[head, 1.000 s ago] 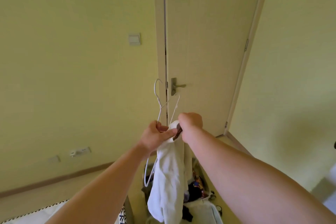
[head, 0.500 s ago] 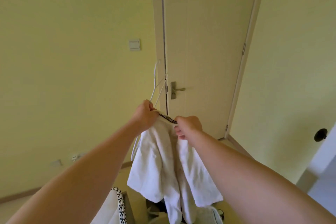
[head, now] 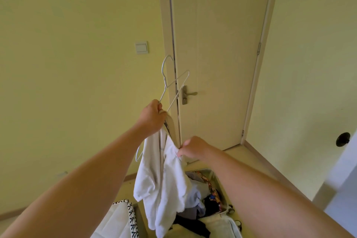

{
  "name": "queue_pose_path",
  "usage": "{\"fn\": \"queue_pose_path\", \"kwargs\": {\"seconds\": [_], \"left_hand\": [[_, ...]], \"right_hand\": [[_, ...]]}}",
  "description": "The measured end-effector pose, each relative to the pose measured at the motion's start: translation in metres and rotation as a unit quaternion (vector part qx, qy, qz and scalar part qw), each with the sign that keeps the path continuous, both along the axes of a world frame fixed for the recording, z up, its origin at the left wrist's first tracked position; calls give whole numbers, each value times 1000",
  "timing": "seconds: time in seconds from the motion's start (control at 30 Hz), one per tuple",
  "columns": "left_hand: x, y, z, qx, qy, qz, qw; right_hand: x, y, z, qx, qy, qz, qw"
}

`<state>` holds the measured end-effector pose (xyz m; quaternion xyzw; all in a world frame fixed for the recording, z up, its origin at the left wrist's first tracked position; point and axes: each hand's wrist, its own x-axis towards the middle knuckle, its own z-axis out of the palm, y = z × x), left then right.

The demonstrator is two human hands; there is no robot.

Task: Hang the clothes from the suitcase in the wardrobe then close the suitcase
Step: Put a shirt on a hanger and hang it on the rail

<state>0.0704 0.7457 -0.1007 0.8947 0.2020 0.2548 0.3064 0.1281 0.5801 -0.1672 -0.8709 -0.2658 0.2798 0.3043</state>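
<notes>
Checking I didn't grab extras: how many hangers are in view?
1. The white wire hanger is gripped by the left hand, hook up before the door frame, its lower end showing beside the white garment. Another could hide behind the cloth.

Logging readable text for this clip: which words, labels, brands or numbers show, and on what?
None can be read.
Dark neck band of the white garment: pale marks, too blurred to read.
Hanger, light switch, door: no text visible.

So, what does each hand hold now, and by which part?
Left hand grips the white wire hanger by one arm, with the collar of the white garment; right hand pinches the garment's edge lower down.
</notes>
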Motion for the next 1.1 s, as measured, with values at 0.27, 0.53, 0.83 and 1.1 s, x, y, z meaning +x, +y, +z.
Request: {"fn": "queue_pose_path", "kwargs": {"seconds": [0.27, 0.53, 0.83, 1.1], "left_hand": [[-8, 15, 5, -60, 4, -28, 998], [-21, 19, -2, -174, -9, -66, 983], [-34, 24, -23, -123, 24, 2, 992], [-38, 10, -65, -129, 104, -43, 985]], "right_hand": [[-26, 24, -5, -13, -117, 104, 988], [-36, 45, 17, 65, -156, 116, 979], [-17, 50, 26, 201, 132, -198, 950], [-8, 56, 33, 332, 176, -297, 878]]}}
